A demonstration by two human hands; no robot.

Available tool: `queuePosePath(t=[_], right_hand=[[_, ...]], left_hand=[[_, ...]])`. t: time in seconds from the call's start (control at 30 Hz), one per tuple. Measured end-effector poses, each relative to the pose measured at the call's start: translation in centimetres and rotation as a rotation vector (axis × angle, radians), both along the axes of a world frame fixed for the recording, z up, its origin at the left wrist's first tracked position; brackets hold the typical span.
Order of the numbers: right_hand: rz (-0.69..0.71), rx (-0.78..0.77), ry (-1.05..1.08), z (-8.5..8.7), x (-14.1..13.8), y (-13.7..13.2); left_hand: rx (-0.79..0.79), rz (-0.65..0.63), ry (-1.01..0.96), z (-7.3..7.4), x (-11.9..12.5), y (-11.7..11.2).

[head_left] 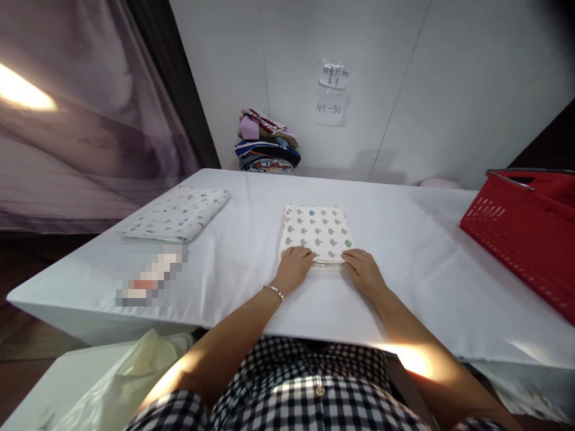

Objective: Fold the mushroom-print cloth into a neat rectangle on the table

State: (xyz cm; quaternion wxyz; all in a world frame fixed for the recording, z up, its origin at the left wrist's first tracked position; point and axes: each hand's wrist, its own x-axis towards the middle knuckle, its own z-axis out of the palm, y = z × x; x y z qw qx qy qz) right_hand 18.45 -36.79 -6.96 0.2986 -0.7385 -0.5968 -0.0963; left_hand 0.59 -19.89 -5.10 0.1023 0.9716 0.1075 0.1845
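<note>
In front of me on the table lies a folded white cloth (317, 230) printed with grey mushroom-like shapes and a few red, teal and green ones. Its near edge shows several layers. My left hand (294, 266), with a silver bracelet at the wrist, grips the near left corner, fingers on top. At the near right corner my right hand (363, 270) holds the same edge, fingertips closed on the fabric. The thumbs are partly hidden. Farther left rests another folded white cloth (182, 212) with small grey prints.
A red plastic basket (521, 239) stands at the table's right side. Against the wall is a stack of folded fabrics (268, 143). A blurred-out item (153, 275) lies near the front left of the white-covered table (404, 227). Paper notes (332, 108) hang on the wall.
</note>
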Motion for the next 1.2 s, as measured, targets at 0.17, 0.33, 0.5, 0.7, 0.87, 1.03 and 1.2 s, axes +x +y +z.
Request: queuePosePath(t=[0.17, 0.33, 0.5, 0.7, 0.87, 1.03, 1.2], right_hand=[[-0.01, 0.002, 0.016, 0.0, -0.2, 0.0], [-0.027, 0.044, 0.004, 0.1, -0.7, 0.2], [-0.026, 0.082, 0.027, 0.1, -0.8, 0.6], [-0.052, 0.088, 0.066, 0.3, -1.2, 0.6], [-0.076, 0.032, 0.159, 2.0, -1.4, 1.2], [0.008, -0.002, 0.159, 4.4, -0.8, 5.0], [0.048, -0.155, 0.052, 5.0, 0.3, 11.9]], left_hand=[[-0.028, 0.003, -0.003, -0.1, -0.2, 0.0], [-0.042, 0.003, -0.034, 0.3, -0.5, -0.2], [-0.107, 0.05, -0.096, 1.7, 0.2, 0.1], [0.0, 0.151, -0.109, 0.4, 1.7, 1.8], [0.053, 0.183, -0.077, -1.2, 1.8, 1.9], [0.055, 0.189, -0.093, -1.2, 1.7, 1.8], [0.036, 0.187, -0.098, -1.4, 1.7, 1.9]])
